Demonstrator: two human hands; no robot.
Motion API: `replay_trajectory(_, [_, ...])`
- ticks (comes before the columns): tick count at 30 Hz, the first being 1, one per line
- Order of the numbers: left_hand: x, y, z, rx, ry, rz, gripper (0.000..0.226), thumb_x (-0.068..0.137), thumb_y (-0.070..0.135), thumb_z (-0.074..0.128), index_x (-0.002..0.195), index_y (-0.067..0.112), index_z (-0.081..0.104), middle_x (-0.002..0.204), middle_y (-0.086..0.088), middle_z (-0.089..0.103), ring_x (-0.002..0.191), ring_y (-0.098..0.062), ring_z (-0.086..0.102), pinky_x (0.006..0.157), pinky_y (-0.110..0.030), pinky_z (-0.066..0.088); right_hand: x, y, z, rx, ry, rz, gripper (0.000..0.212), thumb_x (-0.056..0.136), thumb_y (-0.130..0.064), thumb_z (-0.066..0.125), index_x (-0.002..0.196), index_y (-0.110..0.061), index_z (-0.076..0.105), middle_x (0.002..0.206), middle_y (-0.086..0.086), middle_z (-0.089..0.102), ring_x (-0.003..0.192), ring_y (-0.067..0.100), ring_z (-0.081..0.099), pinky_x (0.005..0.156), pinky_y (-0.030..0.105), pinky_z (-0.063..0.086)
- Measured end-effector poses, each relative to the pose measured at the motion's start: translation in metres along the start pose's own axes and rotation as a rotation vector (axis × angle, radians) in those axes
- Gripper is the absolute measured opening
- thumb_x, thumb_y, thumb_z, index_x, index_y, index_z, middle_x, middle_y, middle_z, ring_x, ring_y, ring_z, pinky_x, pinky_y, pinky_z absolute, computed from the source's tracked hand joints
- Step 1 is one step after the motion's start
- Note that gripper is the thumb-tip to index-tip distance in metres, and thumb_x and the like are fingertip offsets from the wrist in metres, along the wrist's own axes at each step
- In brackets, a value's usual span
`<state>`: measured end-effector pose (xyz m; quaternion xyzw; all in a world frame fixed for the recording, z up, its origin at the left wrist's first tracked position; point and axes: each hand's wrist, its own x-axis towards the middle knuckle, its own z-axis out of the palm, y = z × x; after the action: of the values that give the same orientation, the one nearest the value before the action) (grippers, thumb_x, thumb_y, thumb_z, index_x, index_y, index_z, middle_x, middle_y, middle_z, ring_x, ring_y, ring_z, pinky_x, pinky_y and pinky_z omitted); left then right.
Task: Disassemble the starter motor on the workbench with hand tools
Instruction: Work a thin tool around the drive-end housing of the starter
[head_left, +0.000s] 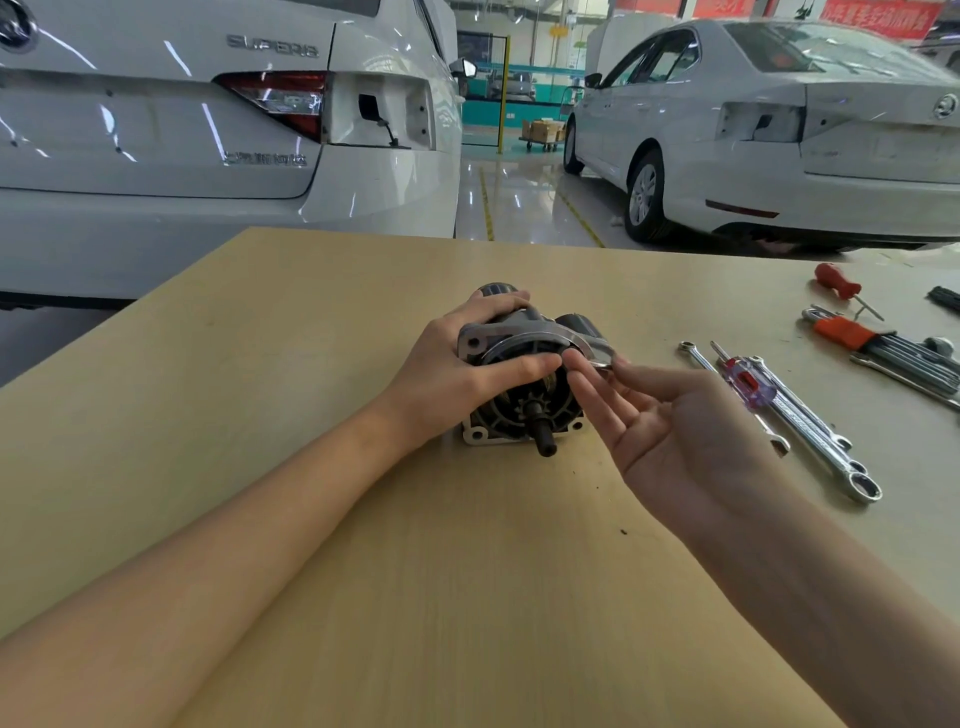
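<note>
The starter motor (524, 410) lies on the wooden workbench (311, 467), its pinion gear and shaft pointing toward me. My left hand (457, 374) grips its grey nose housing from the left, fingers over the top and thumb across the front rim. My right hand (670, 421) is palm up just right of the motor, fingers straight, their tips touching the housing's right flange. It holds no tool.
Tools lie on the bench to the right: a red and clear screwdriver (745, 382), chrome combination wrenches (810, 421), a hex key set in an orange holder (883, 345), a red-handled screwdriver (839, 283). Two white cars stand beyond the bench.
</note>
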<state>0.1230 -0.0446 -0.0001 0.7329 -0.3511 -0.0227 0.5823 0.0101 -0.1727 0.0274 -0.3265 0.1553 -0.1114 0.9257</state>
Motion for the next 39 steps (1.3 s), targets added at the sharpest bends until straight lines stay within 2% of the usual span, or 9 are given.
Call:
replay_trajectory(5, [-0.0006,0.0016,0.0007,-0.020,-0.001,0.001,0.064,0.069,0.032,0.074,0.128,0.014,0.057,0.127,0.000,0.060,0.117,-0.006,0.056,0.099,-0.018,0.044,-0.0008,0.0008,0.0015,0.017,0.011,-0.029,0.017,0.089,0.013,0.043,0.100,0.003,0.051,0.082,0.022,0.068,0.075,0.029,0.073,0.061,0.028,0.060])
replay_trajectory(9, [-0.0004,0.0008,-0.0001,-0.010,0.000,0.001,0.057,0.075,0.023,0.075,0.128,0.013,0.058,0.126,0.000,0.060,0.117,-0.008,0.056,0.099,-0.019,0.044,-0.0009,0.0035,0.0004,-0.006,0.013,-0.048,0.015,0.089,0.012,0.046,0.099,0.003,0.052,0.091,0.024,0.068,0.075,0.028,0.074,0.057,0.025,0.059])
replay_trajectory(12, [-0.0002,0.0005,0.0000,-0.005,0.002,-0.001,0.060,0.073,0.027,0.075,0.129,0.012,0.057,0.128,-0.001,0.059,0.118,-0.009,0.056,0.102,-0.023,0.044,-0.0016,0.0059,-0.0002,-0.033,0.017,-0.095,0.013,0.088,0.012,0.049,0.092,0.001,0.054,0.093,0.024,0.069,0.078,0.029,0.074,0.055,0.024,0.057])
replay_trajectory(17, [0.0001,-0.0002,0.0005,-0.020,0.013,-0.009,0.057,0.076,0.021,0.076,0.129,0.012,0.057,0.125,0.000,0.061,0.114,-0.008,0.058,0.100,-0.021,0.045,-0.0021,0.0079,-0.0010,-0.068,0.032,-0.151,0.012,0.087,0.012,0.053,0.091,0.001,0.054,0.073,0.016,0.071,0.074,0.027,0.074,0.055,0.022,0.056])
replay_trajectory(21, [-0.0002,-0.0008,0.0007,-0.021,0.010,-0.012,0.059,0.075,0.023,0.076,0.129,0.012,0.057,0.124,-0.001,0.062,0.113,-0.007,0.059,0.098,-0.019,0.045,-0.0015,0.0081,-0.0022,-0.067,0.059,-0.138,0.013,0.086,0.013,0.052,0.093,0.002,0.055,0.076,0.018,0.070,0.071,0.025,0.074,0.054,0.022,0.056])
replay_trajectory(29, [-0.0010,0.0011,0.0010,-0.025,0.004,-0.015,0.064,0.069,0.032,0.075,0.128,0.014,0.058,0.126,0.001,0.061,0.114,-0.006,0.058,0.098,-0.020,0.046,-0.0001,0.0039,-0.0009,-0.102,0.097,-0.144,0.014,0.086,0.014,0.049,0.085,0.002,0.056,0.064,0.014,0.068,0.065,0.023,0.073,0.052,0.021,0.055])
replay_trajectory(33, [-0.0016,0.0023,0.0013,-0.026,-0.002,-0.009,0.070,0.064,0.039,0.072,0.128,0.014,0.058,0.124,0.001,0.062,0.113,-0.006,0.059,0.096,-0.018,0.046,-0.0002,0.0015,0.0000,-0.108,0.090,-0.136,0.015,0.087,0.014,0.048,0.084,0.001,0.056,0.065,0.014,0.070,0.064,0.022,0.073,0.052,0.021,0.055])
replay_trajectory(39, [-0.0014,0.0014,0.0011,-0.014,0.007,-0.020,0.056,0.075,0.023,0.076,0.127,0.012,0.059,0.123,0.001,0.061,0.113,-0.008,0.059,0.098,-0.020,0.046,-0.0006,0.0015,0.0006,-0.104,0.071,-0.119,0.014,0.087,0.013,0.049,0.085,0.001,0.056,0.068,0.015,0.070,0.065,0.022,0.073,0.052,0.021,0.055])
